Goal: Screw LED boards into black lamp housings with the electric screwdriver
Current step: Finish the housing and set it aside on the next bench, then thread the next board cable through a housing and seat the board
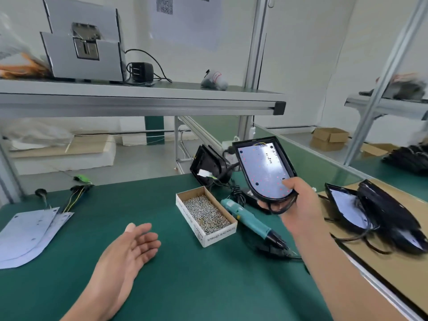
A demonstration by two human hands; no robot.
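My right hand (298, 200) grips the rounded end of a black lamp housing (288, 158) and holds it up above the table, its white LED board (264, 170) facing me. My left hand (132, 246) hovers palm-up over the green mat, fingers relaxed and empty. The teal electric screwdriver (249, 220) lies on the mat below the housing, tip toward the right. A small cardboard box of screws (206, 214) sits just left of it. Loose white LED boards (27, 232) lie stacked at the left edge.
Another black housing (209, 164) stands at the table's back edge with cables. A pile of housings with boards (379, 214) lies on a brown board at the right. A metal shelf (139, 100) overhangs the back, carrying a grey machine (85, 42).
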